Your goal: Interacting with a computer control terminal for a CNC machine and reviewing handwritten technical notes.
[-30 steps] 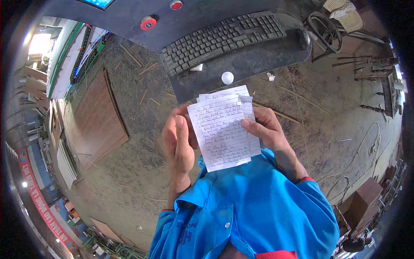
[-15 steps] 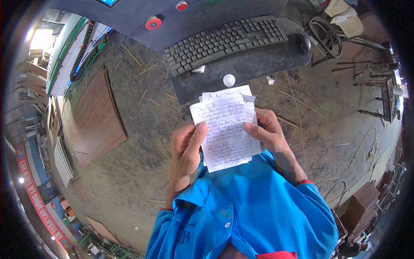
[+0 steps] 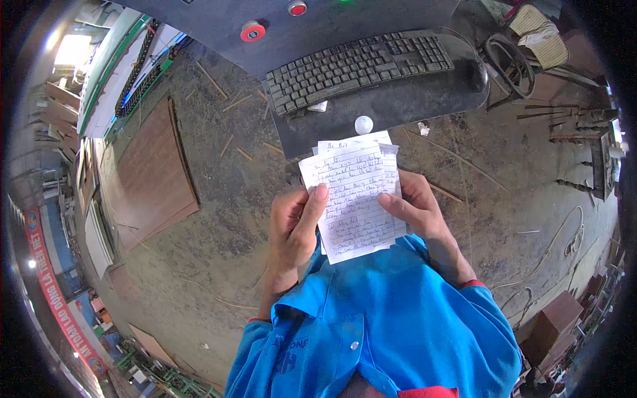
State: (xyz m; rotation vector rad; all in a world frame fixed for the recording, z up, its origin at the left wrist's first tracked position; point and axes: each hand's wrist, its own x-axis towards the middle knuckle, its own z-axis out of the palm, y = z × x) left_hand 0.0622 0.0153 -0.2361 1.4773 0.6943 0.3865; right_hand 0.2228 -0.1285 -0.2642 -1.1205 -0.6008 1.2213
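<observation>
L hand [image 3: 293, 229] is pinching the L edge of the handwritten sheets [image 3: 355, 215], which are sitting btwn both hands, long axis running approx away from the blue shirt [image 3: 411, 298], while R hand [image 3: 423, 207] is gripping the R edge, equally near.

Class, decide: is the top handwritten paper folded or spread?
Spread: the top paper is open, handwriting showing down its face, between left hand and right hand.

Bright blue shirt [image 3: 424, 312] w/ red sleeve trim [image 3: 473, 283], red collar [image 3: 431, 393], pale round btn. [image 3: 354, 345] in front, dk. lettering [image 3: 289, 353] on L chest.
</observation>
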